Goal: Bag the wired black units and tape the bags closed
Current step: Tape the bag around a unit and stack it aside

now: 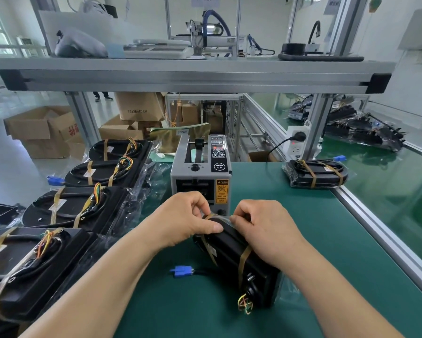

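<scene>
Head view: our left hand (185,220) and right hand (266,230) pinch tape (219,216) on a unit (231,250); far unit (316,175) looks done, row (66,208) waits.

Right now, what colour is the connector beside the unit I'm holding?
Blue connector, head view.

Cannot see the far end of the unit (231,245), covered by the left hand (185,215) and right hand (266,232). Cannot gauge the tape (212,215), mostly pinched under their fingers. Cannot read the small print on the dispenser (201,172) label. Cannot see all of the edge unit (22,276), cut off at left. Cannot count the blurred pile (366,132) far right. Cannot see more than feet (103,96) behind the shelf (195,76).
</scene>
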A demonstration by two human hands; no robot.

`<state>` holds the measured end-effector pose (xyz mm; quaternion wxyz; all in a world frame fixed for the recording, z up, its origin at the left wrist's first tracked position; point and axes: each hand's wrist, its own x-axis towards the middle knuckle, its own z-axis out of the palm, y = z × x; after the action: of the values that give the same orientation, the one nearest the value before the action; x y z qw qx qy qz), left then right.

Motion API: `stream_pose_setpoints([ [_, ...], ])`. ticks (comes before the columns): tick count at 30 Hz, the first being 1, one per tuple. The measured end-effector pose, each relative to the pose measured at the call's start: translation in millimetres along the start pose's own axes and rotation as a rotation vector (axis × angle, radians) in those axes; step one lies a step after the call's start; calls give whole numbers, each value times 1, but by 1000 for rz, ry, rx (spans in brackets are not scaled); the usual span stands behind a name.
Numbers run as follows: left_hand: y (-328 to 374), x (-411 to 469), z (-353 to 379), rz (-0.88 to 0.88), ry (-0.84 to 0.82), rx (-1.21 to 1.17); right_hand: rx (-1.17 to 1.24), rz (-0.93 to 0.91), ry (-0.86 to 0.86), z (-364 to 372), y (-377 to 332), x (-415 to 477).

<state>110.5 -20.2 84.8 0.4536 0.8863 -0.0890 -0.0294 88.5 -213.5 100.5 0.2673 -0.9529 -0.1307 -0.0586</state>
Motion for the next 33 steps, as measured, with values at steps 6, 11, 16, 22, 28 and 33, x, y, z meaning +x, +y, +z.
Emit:
stream_pose_setpoints([
  [6, 3, 6, -3, -41, -84, 42, -39, -49, 1, 1, -1, -2],
  [11, -6, 2, -1, -21, -85, -69, -115, -140, 27, 6, -3, -5],
  [16, -14, 0, -3, -49, -96, -220, -191, -229, 57, 7, -4, -8],
  [22, -13, -3, 2, -54, -45, -305, -331, -374, 62, 3, -8, -10],
  [28, -26, -19, 16, -91, 199, -427, -346, -225, -107, -1, -16, -19],
  [33, -48, -56, 26, -192, 529, -609, -192, -89, -183, -5, -4, -25],
])
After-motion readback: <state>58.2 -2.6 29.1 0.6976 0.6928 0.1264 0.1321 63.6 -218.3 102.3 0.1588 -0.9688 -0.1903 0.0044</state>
